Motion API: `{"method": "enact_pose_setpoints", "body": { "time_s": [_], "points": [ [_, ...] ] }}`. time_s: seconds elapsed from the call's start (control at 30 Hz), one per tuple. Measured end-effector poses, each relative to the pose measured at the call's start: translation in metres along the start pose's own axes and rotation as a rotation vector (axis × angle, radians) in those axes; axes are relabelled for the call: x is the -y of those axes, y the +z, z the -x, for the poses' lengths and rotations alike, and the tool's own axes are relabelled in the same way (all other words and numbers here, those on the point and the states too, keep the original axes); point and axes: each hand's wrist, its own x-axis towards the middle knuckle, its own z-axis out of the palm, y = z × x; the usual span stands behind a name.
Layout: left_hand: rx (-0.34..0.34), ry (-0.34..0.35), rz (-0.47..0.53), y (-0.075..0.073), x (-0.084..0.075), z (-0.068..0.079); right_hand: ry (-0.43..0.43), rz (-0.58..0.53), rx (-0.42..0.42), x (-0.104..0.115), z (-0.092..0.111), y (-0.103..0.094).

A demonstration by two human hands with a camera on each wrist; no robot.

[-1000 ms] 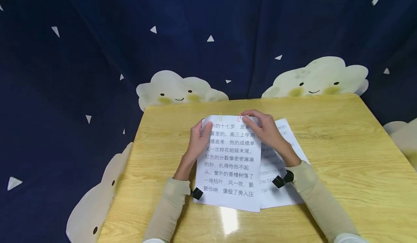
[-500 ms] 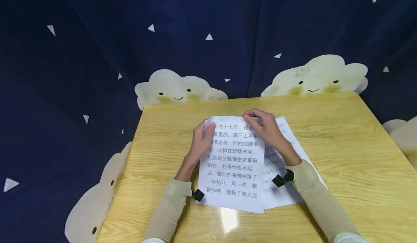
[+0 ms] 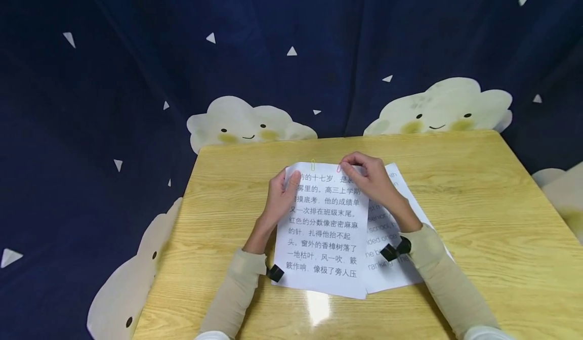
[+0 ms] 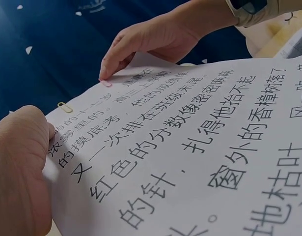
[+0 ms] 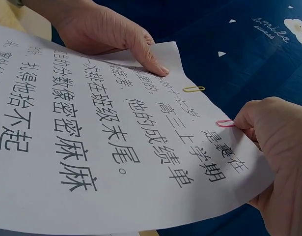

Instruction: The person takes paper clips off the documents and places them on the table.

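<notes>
A white sheet of paper (image 3: 323, 228) printed with large Chinese characters is raised at its top in both hands. My left hand (image 3: 281, 196) grips its upper left edge, thumb across the front and fingers hidden behind. On the top edge sits a yellow paper clip (image 5: 194, 89). To its right, a pink paper clip (image 5: 225, 123) is partly over the same edge, its outer end pinched by the thumb and index finger of my right hand (image 3: 371, 178). The right hand's other fingers are partly hidden behind the sheet in the right wrist view.
Another sheet with English print (image 3: 391, 274) lies on the wooden table (image 3: 492, 218), partly under the right forearm and the front sheet. Behind the table hangs a dark blue curtain (image 3: 273, 16) with white triangles and clouds.
The front sheet and its clips have shifted slightly right, covering more of the English print. My right thumb and index finger have come closer together at the pink paper clip; the left hand keeps its grip.
</notes>
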Motion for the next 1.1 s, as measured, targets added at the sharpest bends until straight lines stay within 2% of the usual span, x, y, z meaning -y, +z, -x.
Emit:
{"method": "enact_pose_setpoints", "body": {
  "time_s": [0.37, 0.77, 1.1],
  "points": [
    [-0.008, -0.002, 0.0, -0.0004, -0.0025, 0.0009, -0.011, 0.005, -0.005, 0.0011, -0.0001, 0.0002],
    [-0.007, -0.004, 0.061, 0.0037, -0.0033, 0.0006, -0.013, 0.028, -0.038, 0.0034, 0.0, 0.001],
    [-0.017, 0.009, 0.069, 0.0059, -0.0007, -0.0002, -0.012, 0.028, -0.07, 0.0055, 0.0, 0.002]
  ]
}}
